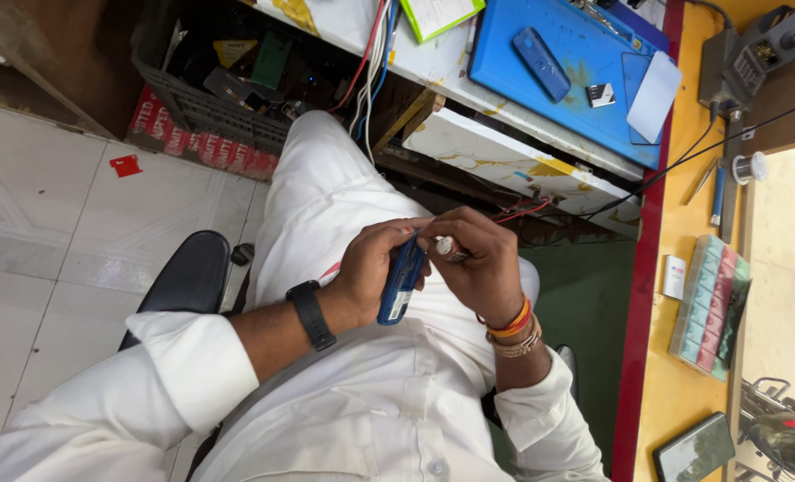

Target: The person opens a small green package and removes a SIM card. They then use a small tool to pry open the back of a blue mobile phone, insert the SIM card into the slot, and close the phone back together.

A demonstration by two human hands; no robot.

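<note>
At the centre of the frame, the left hand (pixel 371 268) grips a blue phone (pixel 402 281) upright; the right hand (pixel 478 263) pinches a small screwdriver (pixel 449 249) against its top edge.

Open air all around the blue phone (pixel 401 284) over the white-trousered lap (pixel 326 196); beyond it the drawer front (pixel 513 165) and hanging cables (pixel 372 54) block the way, chair arm (pixel 183 277) flanking one side.

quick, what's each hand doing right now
left hand: closed around a small blue phone
right hand: closed on a small tool, tip at the phone
</note>
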